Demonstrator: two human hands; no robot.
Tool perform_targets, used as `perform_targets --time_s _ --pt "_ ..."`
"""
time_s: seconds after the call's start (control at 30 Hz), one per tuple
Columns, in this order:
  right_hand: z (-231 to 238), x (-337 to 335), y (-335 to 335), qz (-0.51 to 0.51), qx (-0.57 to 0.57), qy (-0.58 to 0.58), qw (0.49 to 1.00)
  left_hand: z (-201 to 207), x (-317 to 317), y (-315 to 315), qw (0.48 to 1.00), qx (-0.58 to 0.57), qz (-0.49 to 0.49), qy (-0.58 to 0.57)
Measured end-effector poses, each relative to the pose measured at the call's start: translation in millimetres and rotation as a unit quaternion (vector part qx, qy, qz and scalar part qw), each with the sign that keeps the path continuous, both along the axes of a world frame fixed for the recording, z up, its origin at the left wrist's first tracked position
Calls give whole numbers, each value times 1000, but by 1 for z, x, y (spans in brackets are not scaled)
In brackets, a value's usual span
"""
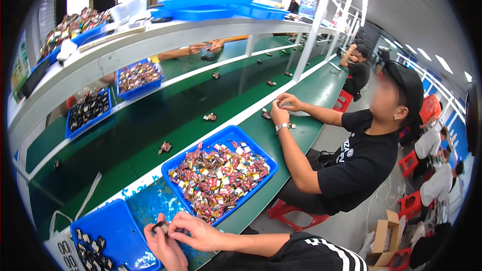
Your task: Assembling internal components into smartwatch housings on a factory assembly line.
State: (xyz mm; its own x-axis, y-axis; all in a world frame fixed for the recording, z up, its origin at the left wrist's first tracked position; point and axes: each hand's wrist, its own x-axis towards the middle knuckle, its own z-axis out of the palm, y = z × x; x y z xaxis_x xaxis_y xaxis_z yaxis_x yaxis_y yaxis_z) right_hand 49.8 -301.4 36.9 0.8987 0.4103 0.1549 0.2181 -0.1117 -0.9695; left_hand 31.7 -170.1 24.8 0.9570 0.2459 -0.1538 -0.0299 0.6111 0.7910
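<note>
Between my two hands is a small dark part with a pale face (pixel 162 227), too small to name more closely. My left hand (pixel 164 247) is curled round it from below, thumb and fingers closed on it. My right hand (pixel 200 233) reaches in from the right, its thumb and forefinger pinched at the part's edge. Beyond my hands stands a blue tray (pixel 273 166) heaped with small red, white and yellow pieces (pixel 221 178). At the lower left, a second blue tray (pixel 111 217) contains several small black parts (pixel 91 251) along its left side.
A green conveyor belt (pixel 125 145) with scattered small pieces runs past the bench. A co-worker (pixel 371 140) on a red stool handles a small piece at my right. Trays of red and black parts (pixel 89 111) stand across the belt, beneath a white shelf (pixel 135 37).
</note>
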Motion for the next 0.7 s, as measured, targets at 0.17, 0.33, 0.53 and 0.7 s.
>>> perform_targets --time_s 0.17,0.33,0.53,0.7 --pt "-6 2 3 34 28 -17 999 -6 -6 -8 997 67 17 -22" --pt "11 7 -14 17 -39 -97 994 -7 4 25 942 307 -109 -75" --pt "30 19 -20 178 -122 -176 961 6 -2 55 910 338 -238 -16" --pt "25 16 -11 -8 -6 -113 994 -6 7 40 976 216 10 4"
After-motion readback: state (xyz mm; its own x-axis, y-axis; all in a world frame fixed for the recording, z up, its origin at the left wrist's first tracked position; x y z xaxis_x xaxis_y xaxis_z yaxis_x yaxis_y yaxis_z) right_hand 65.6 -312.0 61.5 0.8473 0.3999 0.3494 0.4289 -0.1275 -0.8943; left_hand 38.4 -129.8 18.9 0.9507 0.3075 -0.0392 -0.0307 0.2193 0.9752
